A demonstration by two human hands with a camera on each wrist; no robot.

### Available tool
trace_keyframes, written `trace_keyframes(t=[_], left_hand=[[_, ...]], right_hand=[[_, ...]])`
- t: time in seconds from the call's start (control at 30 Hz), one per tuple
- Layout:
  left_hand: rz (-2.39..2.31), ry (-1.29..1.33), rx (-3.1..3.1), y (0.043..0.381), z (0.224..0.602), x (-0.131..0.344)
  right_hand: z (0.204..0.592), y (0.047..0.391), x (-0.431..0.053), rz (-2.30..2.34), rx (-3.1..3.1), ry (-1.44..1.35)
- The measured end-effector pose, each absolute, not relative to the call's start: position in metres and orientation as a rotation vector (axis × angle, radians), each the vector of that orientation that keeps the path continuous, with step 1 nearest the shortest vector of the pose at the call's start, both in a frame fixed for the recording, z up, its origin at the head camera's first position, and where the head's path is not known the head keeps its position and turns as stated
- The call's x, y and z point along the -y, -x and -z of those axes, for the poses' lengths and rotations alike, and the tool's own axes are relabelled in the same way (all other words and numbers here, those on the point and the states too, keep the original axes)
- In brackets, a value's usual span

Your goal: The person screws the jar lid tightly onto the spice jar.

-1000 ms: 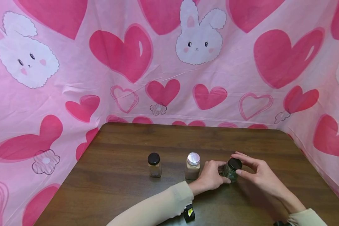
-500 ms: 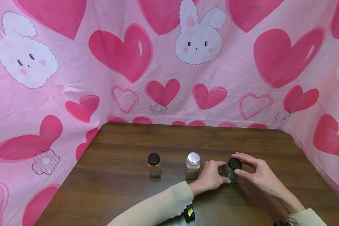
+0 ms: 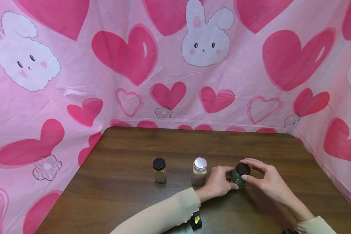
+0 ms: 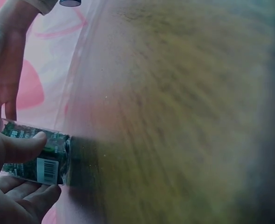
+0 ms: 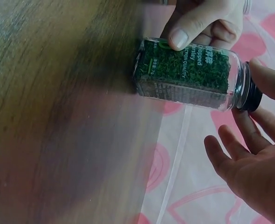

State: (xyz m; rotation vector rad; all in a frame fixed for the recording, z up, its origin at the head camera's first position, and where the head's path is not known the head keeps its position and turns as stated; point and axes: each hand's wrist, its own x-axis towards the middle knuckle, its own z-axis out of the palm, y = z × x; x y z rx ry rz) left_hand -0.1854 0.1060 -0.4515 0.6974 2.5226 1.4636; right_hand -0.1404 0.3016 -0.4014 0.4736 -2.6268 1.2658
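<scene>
A clear jar of chopped parsley (image 5: pixel 189 70) stands upright at the right of the table in the head view. My left hand (image 3: pixel 217 182) grips its lower body, with the thumb across the label side in the left wrist view. Thumb and fingers of my right hand (image 3: pixel 270 183) pinch the black cap (image 3: pixel 243 168), which sits on the jar's neck. The other right fingers are spread free of the glass in the right wrist view. Just left of my left hand is a jar of beige powder (image 3: pixel 198 177) with a silvery top.
Further left stands a smaller brown-filled jar (image 3: pixel 160 175) with a black cap. Everything is on a dark wooden table (image 3: pixel 128 195). A pink heart-and-rabbit cloth (image 3: pixel 169 71) hangs behind the table and along both sides.
My right thumb has shifted slightly left along the black cap. My left hand and the jars stay in place.
</scene>
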Motion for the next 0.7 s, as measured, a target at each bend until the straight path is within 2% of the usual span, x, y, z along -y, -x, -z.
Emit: trace_keyframes(t=[0.37, 0.7], left_hand=[[-1.466, -0.706, -2.532, 0.186, 0.451, -0.106], [-1.461, -0.717, -2.545, 0.185, 0.452, -0.106]], right_hand=[[0.401, 0.141, -0.3, -1.254, 2.611, -0.468], [0.404, 0.147, -0.315, -1.523, 2.543, -0.853]])
